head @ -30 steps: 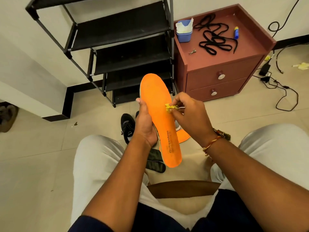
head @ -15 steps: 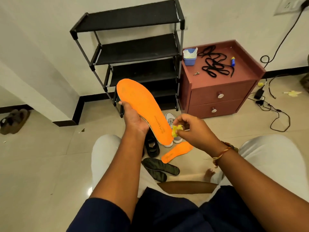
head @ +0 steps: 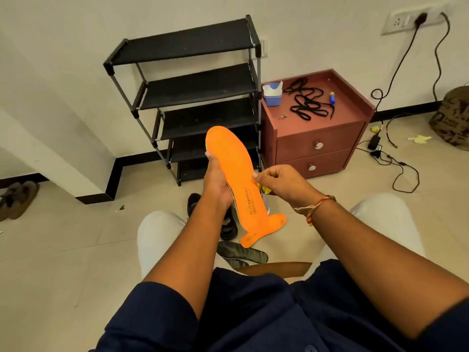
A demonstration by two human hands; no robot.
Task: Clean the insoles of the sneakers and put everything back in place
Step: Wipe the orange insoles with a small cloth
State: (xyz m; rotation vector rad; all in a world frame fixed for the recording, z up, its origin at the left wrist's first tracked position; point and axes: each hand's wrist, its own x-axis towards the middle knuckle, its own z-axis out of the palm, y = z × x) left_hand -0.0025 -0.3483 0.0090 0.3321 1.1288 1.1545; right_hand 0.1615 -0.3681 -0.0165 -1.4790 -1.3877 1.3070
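Holding the orange insole (head: 232,171) up in front of the shoe rack (head: 198,85), the left hand (head: 218,184) grips it from underneath at mid-length. The toe end is raised and the printed face is turned upward, probably so the whole surface is open to wiping. The right hand (head: 284,184) pinches a crumpled yellow cloth (head: 265,190), its fingertips at the insole's near edge, seemingly poised to wipe. A second orange insole (head: 266,229) lies on the floor in front of the rack beside a black sneaker (head: 228,226), likely awaiting refitting. Black laces (head: 308,106) sit on the cabinet (head: 317,148) just beside the rack.
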